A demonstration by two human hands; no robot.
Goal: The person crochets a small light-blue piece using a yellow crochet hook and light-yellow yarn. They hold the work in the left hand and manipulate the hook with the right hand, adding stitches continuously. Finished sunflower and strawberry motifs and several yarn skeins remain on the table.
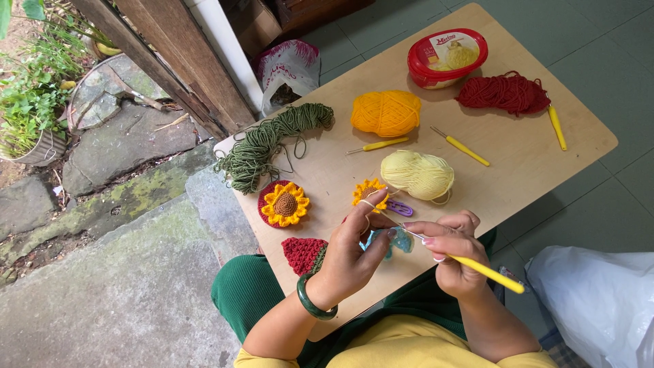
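Note:
My left hand, with a dark green bangle at the wrist, pinches a small yellow crocheted flower piece and its yarn strand over the wooden table. My right hand grips a yellow-handled crochet hook, its metal tip pointing at the flower piece. A pale yellow yarn ball lies just beyond my hands, with a purple clip beside the flower. A light blue crocheted bit shows between my hands.
On the table: a finished sunflower on a red base, a red crocheted piece, green yarn, an orange yarn ball, dark red yarn, a red-rimmed tub, spare yellow hooks. White bag at right.

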